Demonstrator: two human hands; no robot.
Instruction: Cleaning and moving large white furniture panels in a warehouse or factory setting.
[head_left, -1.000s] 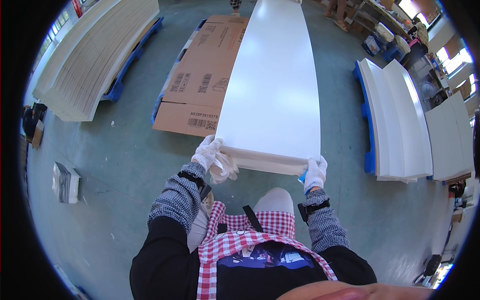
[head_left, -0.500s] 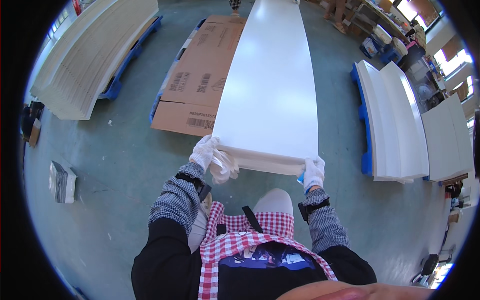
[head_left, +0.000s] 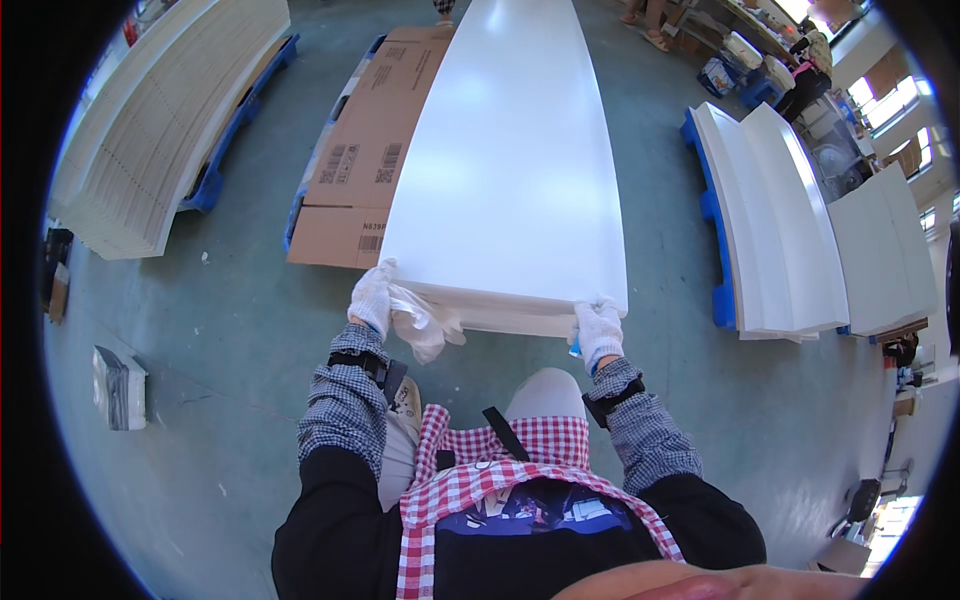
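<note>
A long glossy white panel (head_left: 505, 190) stretches away from me, its near end about waist high. At the near left corner my gloved left hand (head_left: 372, 298) is closed on the panel, with a crumpled white cloth or film (head_left: 425, 325) hanging beside it. My gloved right hand (head_left: 598, 328) grips the near edge a little in from the right corner, fingers on top. A small bit of blue shows at that hand; I cannot tell what it is. Both thumbs or lower fingers are partly hidden.
Brown flat cardboard (head_left: 345, 190) lies on a blue pallet, partly under the panel. A tall stack of white panels (head_left: 150, 130) stands left, more white panels (head_left: 775, 220) right on a blue pallet. A wrapped bundle (head_left: 120, 388) sits on the floor. Another person (head_left: 808, 70) is far right.
The panel's near end has swung left, covering more of the cardboard. Both hands have moved left; the right one now sits further in from its corner. The whole view has shifted slightly.
</note>
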